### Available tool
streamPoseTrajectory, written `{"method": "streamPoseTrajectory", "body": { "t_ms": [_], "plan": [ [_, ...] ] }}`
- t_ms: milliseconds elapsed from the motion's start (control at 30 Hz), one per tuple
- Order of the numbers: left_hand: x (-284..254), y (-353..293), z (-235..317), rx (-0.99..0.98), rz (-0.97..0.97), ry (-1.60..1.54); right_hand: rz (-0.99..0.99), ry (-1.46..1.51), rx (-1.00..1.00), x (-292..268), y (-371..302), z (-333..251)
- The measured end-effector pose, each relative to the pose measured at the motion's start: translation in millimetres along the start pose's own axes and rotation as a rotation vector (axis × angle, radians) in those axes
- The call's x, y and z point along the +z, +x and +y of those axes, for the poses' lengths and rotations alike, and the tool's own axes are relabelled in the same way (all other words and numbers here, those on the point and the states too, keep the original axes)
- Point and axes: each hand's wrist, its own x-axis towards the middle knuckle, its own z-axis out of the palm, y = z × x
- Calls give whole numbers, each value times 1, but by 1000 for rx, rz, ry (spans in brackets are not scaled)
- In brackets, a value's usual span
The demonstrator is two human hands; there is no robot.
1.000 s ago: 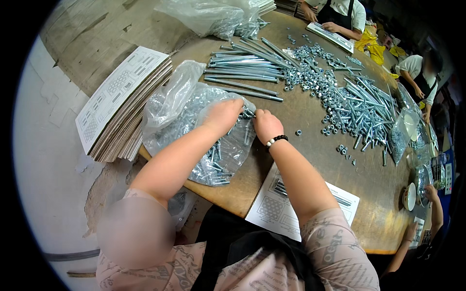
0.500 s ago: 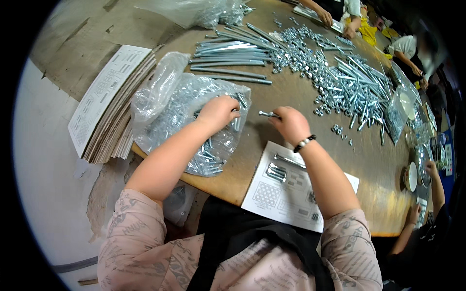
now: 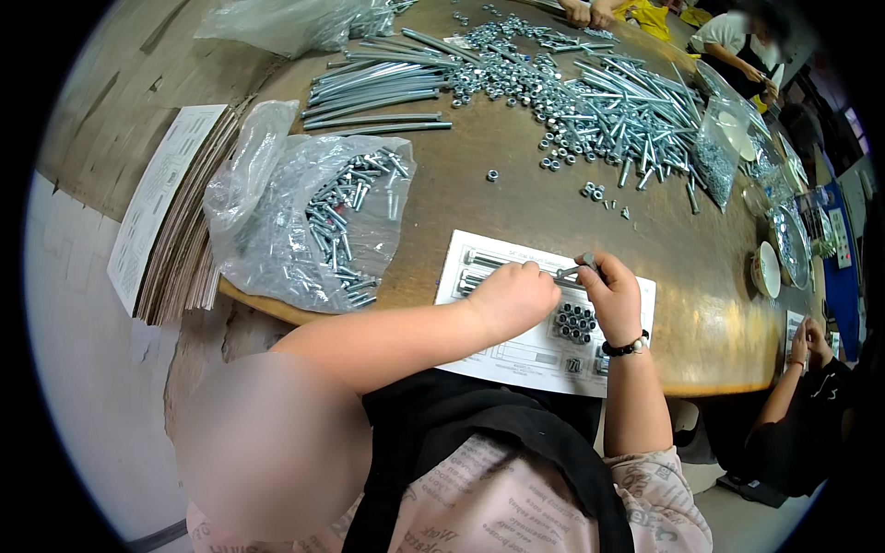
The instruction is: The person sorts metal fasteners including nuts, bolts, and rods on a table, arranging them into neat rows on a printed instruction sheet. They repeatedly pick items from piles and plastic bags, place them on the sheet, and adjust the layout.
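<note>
My right hand point(image 3: 608, 293), with a dark beaded bracelet at its wrist, pinches a metal bolt point(image 3: 586, 264) above the printed sheet point(image 3: 502, 355). Close by on its left is my left hand point(image 3: 521, 300), fingers closed near the bolt's other end; what they hold is hidden. Long bolts point(image 3: 481, 262) lie along the sheet's upper left, partly covered by my left hand. Below the right hand, a tight cluster of nuts point(image 3: 575, 323) rests on the paper. Small dark metal pieces point(image 3: 573, 366) sit near its lower edge.
A clear plastic bag point(image 3: 249, 235) spills short bolts point(image 3: 341, 221) at left, beside a stack of cards point(image 3: 171, 198). Long rods point(image 3: 378, 88), heaped nuts point(image 3: 516, 78) and bolts point(image 3: 627, 115) cover the far table. Bowls point(image 3: 765, 269) and a co-worker's hands point(image 3: 807, 341) are at right.
Both hands have come together over the sheet, the left leaving the bag of bolts. The view has shifted, and a cluster of nuts now shows on the paper.
</note>
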Motion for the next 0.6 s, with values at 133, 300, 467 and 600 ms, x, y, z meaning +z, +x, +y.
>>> {"method": "streamPoseTrajectory", "body": {
  "t_ms": [133,300,467,600],
  "plan": [
    [16,11,13,-41,-57,-47,113,52,16,-7,-11,14],
    [9,1,-11,4,-65,-250,33,-167,-101,-7,-20,13],
    [11,-9,-20,-69,-206,-212,-165,-772,-283,22,-30,-2],
    [11,-11,-18,-151,-117,-248,-134,-705,-303,31,-28,-12]
  ]
}}
